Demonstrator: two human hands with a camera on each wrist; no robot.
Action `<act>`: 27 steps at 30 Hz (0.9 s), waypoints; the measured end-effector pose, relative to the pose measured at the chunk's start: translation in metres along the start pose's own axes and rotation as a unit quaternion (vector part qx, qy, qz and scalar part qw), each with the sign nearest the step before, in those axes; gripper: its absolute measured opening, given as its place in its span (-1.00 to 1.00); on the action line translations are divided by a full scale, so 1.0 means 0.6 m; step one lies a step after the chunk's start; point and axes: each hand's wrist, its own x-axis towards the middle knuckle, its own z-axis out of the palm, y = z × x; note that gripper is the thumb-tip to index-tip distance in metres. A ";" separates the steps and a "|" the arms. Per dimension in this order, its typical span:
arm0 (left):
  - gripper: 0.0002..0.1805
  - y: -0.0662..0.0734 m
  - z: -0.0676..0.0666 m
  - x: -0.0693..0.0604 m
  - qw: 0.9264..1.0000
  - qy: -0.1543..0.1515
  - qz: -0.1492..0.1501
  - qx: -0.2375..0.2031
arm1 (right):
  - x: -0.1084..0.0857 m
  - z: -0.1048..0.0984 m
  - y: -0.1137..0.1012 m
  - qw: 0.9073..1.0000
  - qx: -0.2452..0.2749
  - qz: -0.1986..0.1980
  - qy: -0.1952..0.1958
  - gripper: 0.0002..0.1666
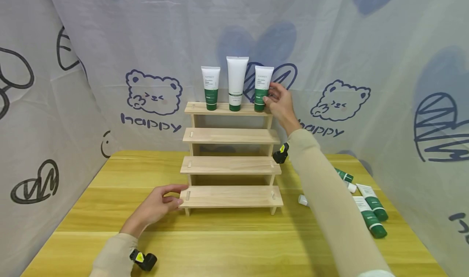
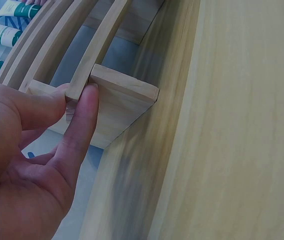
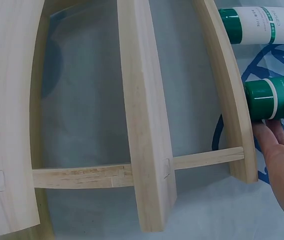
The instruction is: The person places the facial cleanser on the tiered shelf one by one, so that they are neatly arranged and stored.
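Observation:
A light wooden stepped rack [image 1: 231, 135] stands against the cloth backdrop. On its top step, at the right end, is a white and green squeeze tube [image 1: 261, 96], upright on its green cap. My right hand [image 1: 283, 106] holds this tube from the right side; the right wrist view also has the fingers about the tube [image 3: 281, 95]. To its left stand a taller white tube [image 1: 235, 77] and another white and green tube [image 1: 210, 83]. Down at the left end of the lowest step, my left hand [image 1: 155, 206] pinches the board's end [image 2: 84, 75] between thumb and index finger.
Several white and green tubes [image 1: 368, 214] lie on the table to the right, partly behind my right sleeve [image 1: 326, 195]. A white cap [image 1: 303, 200] shows beside that forearm. Printed cloth [image 1: 154, 37] surrounds the wooden table [image 1: 220, 248].

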 end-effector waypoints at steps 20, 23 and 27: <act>-0.45 -0.002 0.001 0.000 1.000 0.003 -0.006 -0.001 | -0.002 -0.006 0.004 1.000 0.002 0.010 -0.023 -0.28; -0.45 -0.002 0.001 0.000 1.000 0.005 -0.006 0.000 | -0.004 -0.007 0.004 1.000 0.000 0.007 -0.030 -0.28; -0.45 -0.002 0.001 0.000 1.000 0.006 -0.008 0.004 | -0.006 -0.010 0.006 0.999 -0.007 0.004 -0.038 -0.29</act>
